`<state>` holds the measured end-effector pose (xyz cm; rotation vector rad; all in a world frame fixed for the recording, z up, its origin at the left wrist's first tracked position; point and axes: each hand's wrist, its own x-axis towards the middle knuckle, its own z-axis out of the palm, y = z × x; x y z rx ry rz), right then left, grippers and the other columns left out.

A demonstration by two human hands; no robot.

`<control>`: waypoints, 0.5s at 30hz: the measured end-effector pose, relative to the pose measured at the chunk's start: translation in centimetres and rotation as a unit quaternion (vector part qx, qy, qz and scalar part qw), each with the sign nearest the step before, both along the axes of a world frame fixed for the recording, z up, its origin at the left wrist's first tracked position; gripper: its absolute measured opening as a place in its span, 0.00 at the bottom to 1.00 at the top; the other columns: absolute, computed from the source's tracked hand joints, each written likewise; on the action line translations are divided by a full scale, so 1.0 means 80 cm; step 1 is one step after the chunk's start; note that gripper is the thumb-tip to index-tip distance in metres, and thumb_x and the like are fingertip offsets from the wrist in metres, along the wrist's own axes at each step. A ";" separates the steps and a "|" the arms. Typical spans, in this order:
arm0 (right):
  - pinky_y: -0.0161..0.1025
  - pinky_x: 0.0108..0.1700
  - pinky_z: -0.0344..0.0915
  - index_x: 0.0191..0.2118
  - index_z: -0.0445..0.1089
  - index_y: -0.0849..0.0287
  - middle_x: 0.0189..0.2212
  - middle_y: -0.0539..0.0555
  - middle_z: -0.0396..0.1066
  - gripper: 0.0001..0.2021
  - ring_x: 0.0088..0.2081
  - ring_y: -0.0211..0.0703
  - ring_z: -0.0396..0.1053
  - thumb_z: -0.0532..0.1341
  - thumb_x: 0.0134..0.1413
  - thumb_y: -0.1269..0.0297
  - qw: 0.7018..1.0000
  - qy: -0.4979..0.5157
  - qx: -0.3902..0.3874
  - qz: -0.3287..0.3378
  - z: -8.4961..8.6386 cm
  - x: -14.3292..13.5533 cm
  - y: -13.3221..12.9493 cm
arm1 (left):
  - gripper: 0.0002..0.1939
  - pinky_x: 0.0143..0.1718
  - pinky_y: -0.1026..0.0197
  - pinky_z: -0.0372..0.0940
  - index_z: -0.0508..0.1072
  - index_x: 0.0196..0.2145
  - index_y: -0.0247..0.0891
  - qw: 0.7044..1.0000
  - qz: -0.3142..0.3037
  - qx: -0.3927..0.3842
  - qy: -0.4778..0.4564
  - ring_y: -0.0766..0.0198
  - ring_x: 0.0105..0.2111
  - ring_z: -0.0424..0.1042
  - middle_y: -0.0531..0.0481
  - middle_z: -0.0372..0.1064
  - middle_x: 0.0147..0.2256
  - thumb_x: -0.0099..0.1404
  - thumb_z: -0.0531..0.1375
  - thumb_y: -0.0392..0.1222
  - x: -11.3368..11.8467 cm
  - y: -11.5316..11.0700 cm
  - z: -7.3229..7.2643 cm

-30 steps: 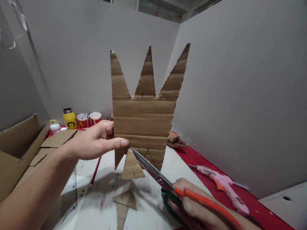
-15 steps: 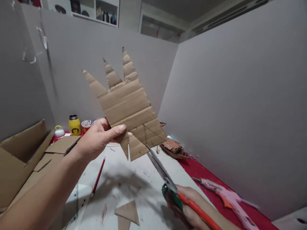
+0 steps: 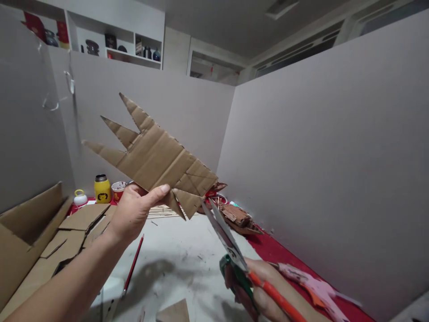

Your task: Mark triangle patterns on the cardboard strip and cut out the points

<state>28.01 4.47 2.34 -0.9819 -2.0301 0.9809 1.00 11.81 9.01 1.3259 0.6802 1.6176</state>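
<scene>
My left hand (image 3: 134, 208) pinches a piece of brown cardboard (image 3: 157, 156) by its lower edge, thumb on the near face. Three pointed spikes stick out at its upper left, and cut points hang at the lower edge. Pencil lines cross its right part. In my right hand (image 3: 264, 286) are scissors (image 3: 231, 243) with red-orange and green handles. Their blades are slightly apart, with the tips at the cardboard's lower right edge; whether they touch it I cannot tell. A cardboard offcut (image 3: 174, 311) lies on the white table below.
A red pencil (image 3: 134, 264) lies on the white tabletop (image 3: 167, 250). Cardboard sheets (image 3: 72, 230) and a box are at left. A yellow bottle (image 3: 102, 189) and a paper cup (image 3: 118, 191) stand behind. To the right are a brown model boat (image 3: 239, 215) and a pink glue gun (image 3: 311, 286).
The cardboard has turned counterclockwise, its spikes swinging to the left and down. The scissors stay near its lower right edge. The view has tilted upward, showing more shelf and ceiling.
</scene>
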 end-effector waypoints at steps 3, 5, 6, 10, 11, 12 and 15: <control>0.35 0.28 0.56 0.31 0.64 0.58 0.25 0.50 0.59 0.28 0.26 0.38 0.56 0.51 0.61 0.34 1.000 0.006 0.018 -0.018 0.014 -0.004 0.008 | 0.12 0.51 0.52 0.71 0.81 0.35 0.34 0.999 -0.008 0.014 0.043 0.50 0.47 0.77 0.41 0.80 0.43 0.55 0.72 0.44 -0.005 -0.001 0.001; 0.34 0.27 0.53 0.28 0.61 0.58 0.23 0.48 0.56 0.30 0.25 0.36 0.53 0.51 0.58 0.31 0.999 -0.039 -0.004 -0.019 0.024 -0.003 0.011 | 0.15 0.48 0.52 0.72 0.81 0.39 0.34 0.997 -0.028 0.011 0.071 0.49 0.46 0.77 0.40 0.80 0.43 0.56 0.72 0.45 -0.009 -0.002 0.004; 0.34 0.25 0.51 0.27 0.59 0.57 0.22 0.47 0.54 0.31 0.24 0.36 0.52 0.50 0.57 0.29 0.997 -0.068 -0.023 -0.012 0.029 -0.002 0.012 | 0.16 0.46 0.53 0.73 0.81 0.40 0.34 0.996 -0.039 0.005 0.083 0.50 0.44 0.78 0.40 0.80 0.42 0.56 0.72 0.45 -0.011 -0.002 0.005; 0.34 0.25 0.51 0.27 0.59 0.57 0.23 0.47 0.53 0.34 0.24 0.35 0.52 0.45 0.55 0.26 0.989 -0.131 -0.063 -0.018 0.046 -0.002 0.006 | 0.12 0.38 0.60 0.73 0.81 0.36 0.35 0.992 -0.067 -0.004 0.103 0.57 0.35 0.79 0.44 0.81 0.35 0.56 0.72 0.44 -0.013 -0.003 0.008; 0.34 0.25 0.52 0.27 0.59 0.57 0.23 0.47 0.53 0.34 0.24 0.36 0.53 0.45 0.55 0.26 0.989 -0.131 -0.061 -0.022 0.049 -0.002 0.003 | 0.12 0.37 0.61 0.72 0.81 0.35 0.35 0.992 -0.071 -0.004 0.104 0.59 0.34 0.78 0.45 0.81 0.34 0.56 0.72 0.44 -0.013 -0.003 0.008; 0.34 0.25 0.53 0.27 0.60 0.57 0.23 0.48 0.54 0.34 0.24 0.36 0.54 0.46 0.55 0.26 0.989 -0.129 -0.067 -0.022 0.050 -0.002 0.001 | 0.11 0.36 0.61 0.72 0.81 0.35 0.36 0.992 -0.073 -0.005 0.105 0.59 0.33 0.78 0.46 0.81 0.33 0.56 0.72 0.44 -0.013 -0.003 0.008; 0.33 0.24 0.56 0.28 0.62 0.58 0.24 0.49 0.57 0.34 0.24 0.37 0.58 0.48 0.54 0.26 0.987 -0.123 -0.103 -0.017 0.051 0.000 -0.003 | 0.12 0.36 0.61 0.72 0.81 0.35 0.36 0.991 -0.071 -0.004 0.109 0.59 0.33 0.78 0.46 0.80 0.34 0.55 0.72 0.44 -0.012 -0.002 0.006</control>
